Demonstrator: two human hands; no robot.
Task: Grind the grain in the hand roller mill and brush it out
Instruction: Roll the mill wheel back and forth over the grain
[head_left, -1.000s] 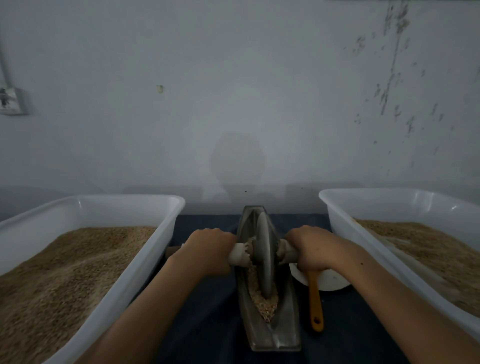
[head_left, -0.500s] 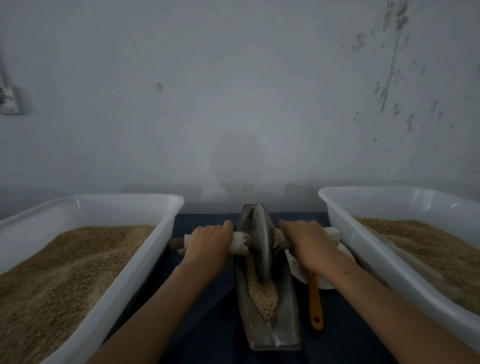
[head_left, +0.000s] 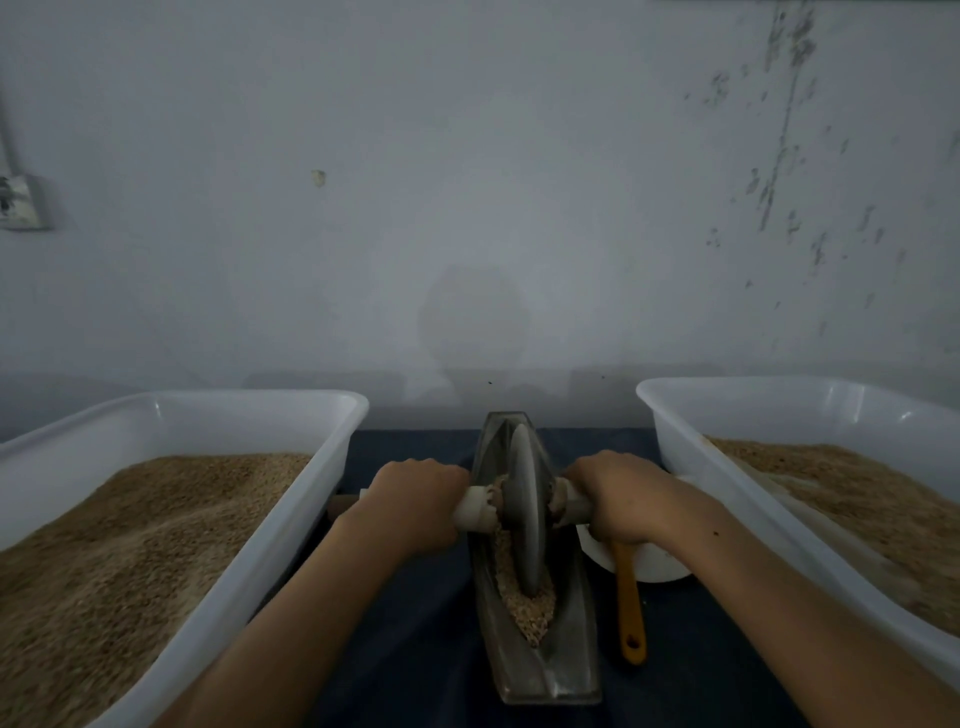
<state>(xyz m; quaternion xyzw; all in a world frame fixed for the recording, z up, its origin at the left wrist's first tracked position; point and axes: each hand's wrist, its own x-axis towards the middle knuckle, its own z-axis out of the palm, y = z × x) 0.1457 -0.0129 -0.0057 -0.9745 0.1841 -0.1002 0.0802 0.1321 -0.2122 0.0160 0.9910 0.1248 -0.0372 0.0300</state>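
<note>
Mill (head_left: 540, 613) — flanked by tubs (head_left: 218, 415), brush (head_left: 629, 603) beside.

Dull grey metal on the mill trough (head_left: 571, 670) and its smooth wheel (head_left: 524, 514); glossy white plastic tubs (head_left: 291, 519), coarse tan grain (head_left: 530, 608), matt dark cloth (head_left: 415, 649), smooth orange brush handle (head_left: 629, 608), scuffed painted wall (head_left: 467, 182).

Small grain-processing workroom: bare stained wall (head_left: 467, 182) w/ socket (head_left: 21, 202) far left, two white tubs (head_left: 332, 467) (head_left: 675, 441) of grain L & R, hand roller mill (head_left: 524, 561) between, on dark cloth (head_left: 415, 623).
</note>
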